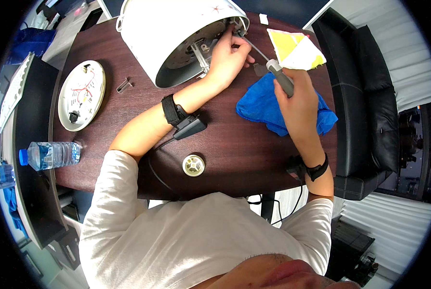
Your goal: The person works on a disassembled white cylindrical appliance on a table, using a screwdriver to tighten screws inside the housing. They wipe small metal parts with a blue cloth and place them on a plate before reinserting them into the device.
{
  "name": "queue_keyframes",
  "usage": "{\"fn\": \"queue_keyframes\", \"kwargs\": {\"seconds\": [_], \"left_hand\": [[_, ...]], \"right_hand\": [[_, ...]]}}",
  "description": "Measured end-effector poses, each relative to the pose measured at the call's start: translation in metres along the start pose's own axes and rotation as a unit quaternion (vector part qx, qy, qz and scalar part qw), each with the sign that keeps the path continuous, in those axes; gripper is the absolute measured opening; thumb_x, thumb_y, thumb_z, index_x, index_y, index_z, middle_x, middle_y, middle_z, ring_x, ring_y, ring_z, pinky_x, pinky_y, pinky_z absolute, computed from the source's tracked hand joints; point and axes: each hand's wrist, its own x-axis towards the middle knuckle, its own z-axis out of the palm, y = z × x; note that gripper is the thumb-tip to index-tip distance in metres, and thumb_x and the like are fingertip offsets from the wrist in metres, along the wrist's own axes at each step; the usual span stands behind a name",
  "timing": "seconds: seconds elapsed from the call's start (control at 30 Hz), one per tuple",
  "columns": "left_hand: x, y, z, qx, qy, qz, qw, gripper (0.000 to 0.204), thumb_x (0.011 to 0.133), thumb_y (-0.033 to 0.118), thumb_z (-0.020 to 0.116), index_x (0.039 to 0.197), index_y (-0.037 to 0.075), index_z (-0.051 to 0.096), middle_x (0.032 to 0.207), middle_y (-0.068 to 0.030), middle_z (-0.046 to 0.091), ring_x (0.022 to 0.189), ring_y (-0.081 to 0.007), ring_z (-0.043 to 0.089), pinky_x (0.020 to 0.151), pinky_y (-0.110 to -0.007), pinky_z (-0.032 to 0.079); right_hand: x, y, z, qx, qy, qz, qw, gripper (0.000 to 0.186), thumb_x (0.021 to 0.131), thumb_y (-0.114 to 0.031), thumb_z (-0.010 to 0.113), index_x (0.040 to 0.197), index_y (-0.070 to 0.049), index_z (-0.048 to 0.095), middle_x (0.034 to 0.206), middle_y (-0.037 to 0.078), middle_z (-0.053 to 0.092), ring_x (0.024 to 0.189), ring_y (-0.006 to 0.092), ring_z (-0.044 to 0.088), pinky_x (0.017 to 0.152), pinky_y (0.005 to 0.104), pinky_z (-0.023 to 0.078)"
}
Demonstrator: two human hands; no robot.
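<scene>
The right hand (300,96) was closed round the screwdriver (284,81), its tip near the half-curled left hand (229,54), whose hold was unclear, inside the white shell (162,38) by the desk's (239,161) far edge, where straight, steady pressure seemed best.

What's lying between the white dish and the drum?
A small metal bracket lies between the dish and the drum, touching neither; the head view shows it.

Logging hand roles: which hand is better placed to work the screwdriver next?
Probably the right hand: it grips the screwdriver, whose shaft points toward the white housing. The left hand is at the housing's open end.
</scene>
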Motion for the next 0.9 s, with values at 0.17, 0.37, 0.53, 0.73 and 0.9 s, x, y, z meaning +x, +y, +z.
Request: {"fn": "queue_keyframes", "kwargs": {"seconds": [0.17,0.37,0.53,0.73,0.9], "left_hand": [[-0.0012,-0.0006,0.0005,-0.015,0.018,0.014,1.0,0.069,0.089,0.005,0.053,0.148,-0.005,0.017,0.092,-0.0106,0.061,0.067,-0.0166,0.066,0.055,-0.026,0.053],[-0.0013,-0.0001,-0.0002,-0.016,0.017,-0.001,1.0,0.069,0.089,0.004,0.053,0.148,-0.004,0.018,0.096,-0.0117,0.062,0.067,-0.0161,0.066,0.055,-0.026,0.053],[-0.0019,-0.0002,-0.0012,-0.001,0.016,-0.002,1.0,0.069,0.089,0.005,0.053,0.148,-0.003,0.018,0.095,-0.0115,0.062,0.066,-0.0163,0.066,0.054,-0.026,0.053],[-0.0012,-0.0005,-0.0012,-0.003,0.015,0.001,1.0,0.07,0.09,0.005,0.053,0.149,-0.002,0.017,0.095,-0.0113,0.062,0.066,-0.0166,0.066,0.054,-0.026,0.053],[-0.0021,0.0015,-0.0018,0.004,0.009,-0.005,1.0,0.07,0.089,0.003,0.051,0.149,0.0,0.016,0.097,-0.0109,0.061,0.068,-0.0179,0.066,0.056,-0.027,0.053]], "right_hand": [[-0.0014,0.0014,0.0008,-0.003,0.01,-0.007,1.0,0.023,0.082,-0.006,0.069,0.102,-0.003,0.057,0.094,0.015,0.059,0.078,0.0356,0.064,0.061,0.04,0.051],[-0.0016,0.0024,0.0006,0.006,0.021,-0.014,1.0,0.023,0.082,-0.006,0.069,0.101,-0.003,0.056,0.093,0.015,0.058,0.078,0.0358,0.064,0.061,0.0406,0.05],[-0.0029,0.0035,0.0031,-0.01,0.02,-0.015,1.0,0.023,0.082,-0.007,0.069,0.101,-0.003,0.056,0.092,0.015,0.059,0.076,0.0355,0.064,0.06,0.0403,0.05],[-0.0042,0.0039,0.0049,-0.017,0.027,-0.022,0.999,0.023,0.083,-0.007,0.068,0.101,-0.003,0.057,0.091,0.015,0.059,0.074,0.035,0.064,0.058,0.0401,0.05],[-0.006,0.0032,0.0059,-0.017,0.027,-0.019,0.999,0.023,0.083,-0.008,0.068,0.102,-0.004,0.056,0.091,0.014,0.059,0.074,0.0349,0.064,0.058,0.0396,0.05]]}}
